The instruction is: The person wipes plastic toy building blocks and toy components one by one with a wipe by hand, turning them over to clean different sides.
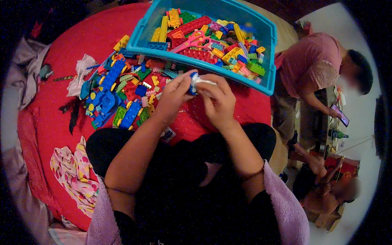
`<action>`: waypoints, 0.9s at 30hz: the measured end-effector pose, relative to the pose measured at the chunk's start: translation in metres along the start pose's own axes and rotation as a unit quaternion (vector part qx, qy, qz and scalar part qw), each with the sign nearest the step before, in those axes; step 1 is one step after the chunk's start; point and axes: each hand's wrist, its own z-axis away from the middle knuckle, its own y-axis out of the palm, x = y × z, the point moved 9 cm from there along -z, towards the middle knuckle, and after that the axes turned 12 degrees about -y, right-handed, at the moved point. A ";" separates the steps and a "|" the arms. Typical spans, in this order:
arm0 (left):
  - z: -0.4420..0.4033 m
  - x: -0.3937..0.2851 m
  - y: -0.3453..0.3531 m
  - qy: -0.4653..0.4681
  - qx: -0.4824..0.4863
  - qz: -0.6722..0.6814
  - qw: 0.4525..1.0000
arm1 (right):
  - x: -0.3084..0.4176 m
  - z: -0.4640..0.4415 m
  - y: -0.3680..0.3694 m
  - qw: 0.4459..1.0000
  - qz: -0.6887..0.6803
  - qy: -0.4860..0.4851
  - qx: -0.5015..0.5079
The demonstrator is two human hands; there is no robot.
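Both hands meet over the red cloth, just in front of the blue bin. My left hand (176,96) is closed on a small blue piece (193,83), held between thumb and fingers. My right hand (219,98) pinches a crumpled white wipe or tissue (201,80) against that piece. The fingers partly cover both things, so the piece's full shape is hidden. Left of my hands lies a pile of loose toy bricks, with a blue toy vehicle (131,114) at its near edge.
The blue bin (200,61) holds many bricks and pink scissors (192,42). A patterned cloth (73,171) lies at the left on the red cloth (45,122). At the right, one person (314,65) holds a phone (339,115); another person (322,192) is lower down.
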 end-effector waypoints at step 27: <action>0.003 -0.018 0.007 0.234 0.028 -0.217 0.947 | -0.012 0.002 -0.007 0.998 0.014 0.050 -0.031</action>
